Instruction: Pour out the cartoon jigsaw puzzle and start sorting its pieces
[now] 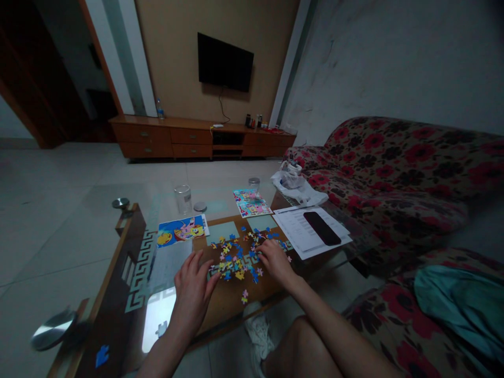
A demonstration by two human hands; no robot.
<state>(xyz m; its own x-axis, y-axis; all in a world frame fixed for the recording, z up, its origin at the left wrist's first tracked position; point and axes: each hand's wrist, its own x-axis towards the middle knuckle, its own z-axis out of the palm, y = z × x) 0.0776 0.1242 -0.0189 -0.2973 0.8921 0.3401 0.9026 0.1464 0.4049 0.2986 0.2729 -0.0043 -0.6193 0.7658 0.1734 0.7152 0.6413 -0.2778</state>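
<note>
Small jigsaw puzzle pieces in yellow, blue and pink lie in a loose heap on a glass-topped coffee table. My left hand is at the heap's left edge, fingers apart, thumb and index close to the nearest pieces. On the right side, my right hand reaches into the heap with bent fingers, their tips on or just above some pieces; I see no piece lifted. One yellow-and-pink piece sits apart, nearer to me. A cartoon picture sheet lies beyond my left hand.
Another colourful sheet lies at the far side. Papers bearing a black phone are to the right, with a plastic bag behind. A glass jar stands far left. One blue piece is at the lower left. A floral sofa borders the right.
</note>
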